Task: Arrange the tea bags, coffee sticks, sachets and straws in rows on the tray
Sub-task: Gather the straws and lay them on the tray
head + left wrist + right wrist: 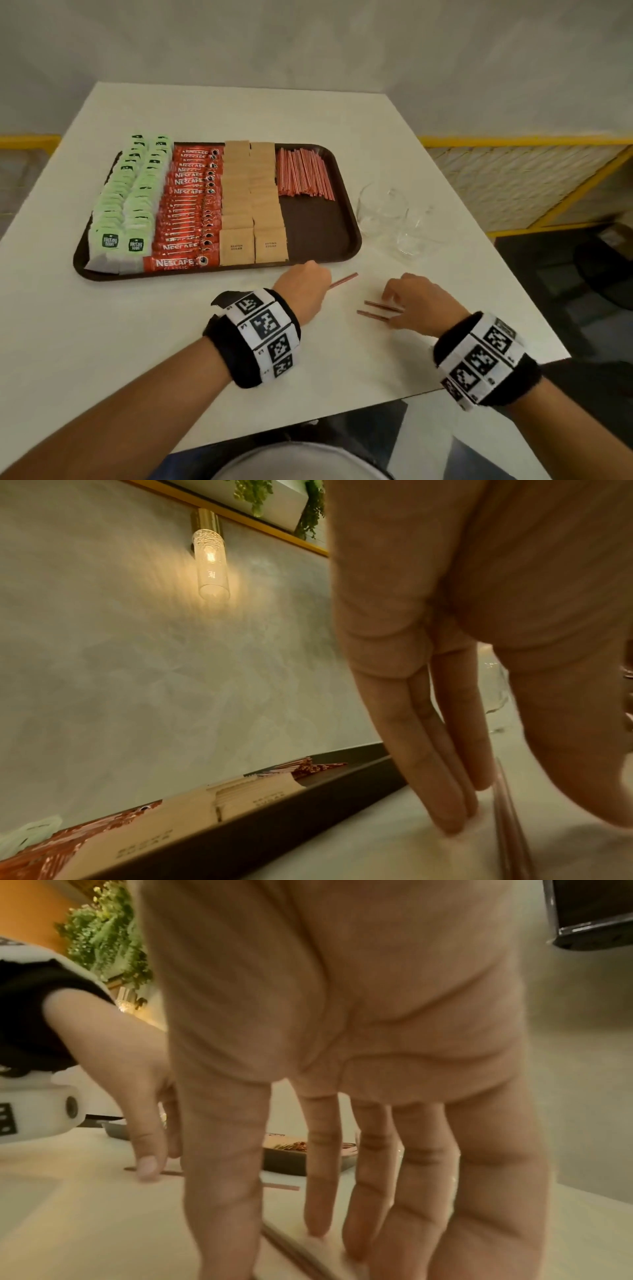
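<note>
The left hand (301,286) has its grip on one red straw (343,281) against the tabletop (171,325); the right hand (421,303), fingers straight, presses two straws (376,310). Beyond, the brown tray (318,233) holds McCoy teas bags (123,205), Nescafé Classic sticks (188,212), Brown Sugar sachets (253,205) and bundled straws (303,174).

Left hand (301,284) covers the near end of one loose straw (343,280); fingertip contact can't be made out in the blurred left wrist view. Right hand (419,301) hides the ends of two straws (378,310). Far tea bags (145,150) too small to read (print smeared). Both glasses (394,219) faint-edged.
</note>
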